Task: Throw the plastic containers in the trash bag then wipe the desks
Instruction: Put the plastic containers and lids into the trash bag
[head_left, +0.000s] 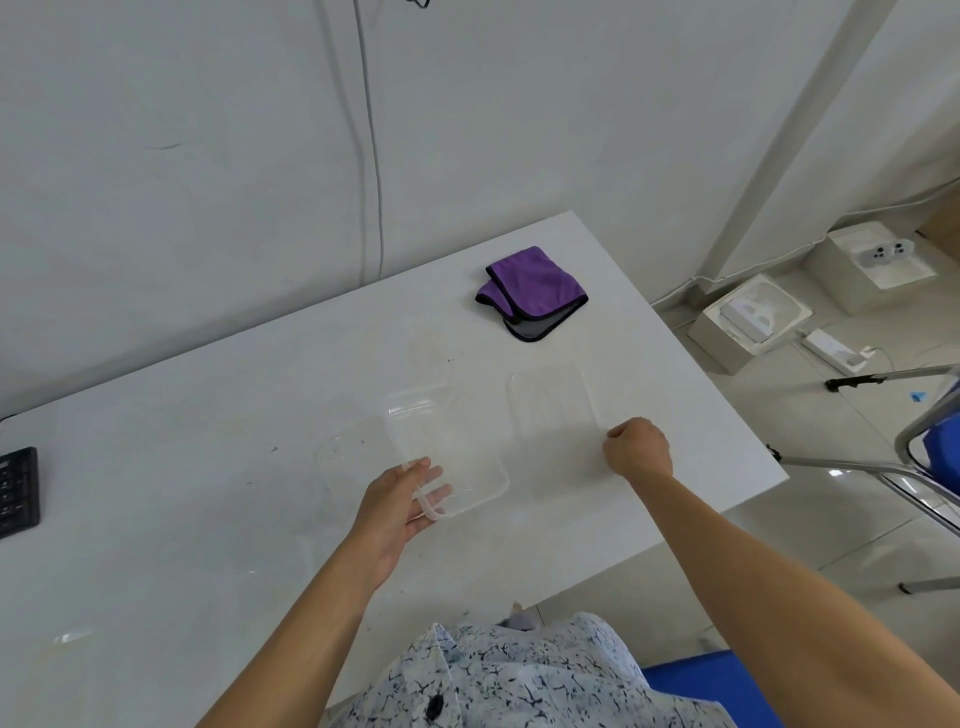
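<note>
Though clear, rounded-rectangular container (467, 457) and lid (556, 410); purple cloth (535, 283)

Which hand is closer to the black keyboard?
Left. The left hand holds a clear container right of the keyboard; the right hand is farther right, pinching a second container.

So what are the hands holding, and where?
The left hand grips a clear container at its near corner. The right hand pinches the flat clear tray at its near-right corner.

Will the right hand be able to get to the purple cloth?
Probably yes. The right hand pinches the clear tray at its edge; only that flat tray and bare desk lie before the purple cloth.
</note>
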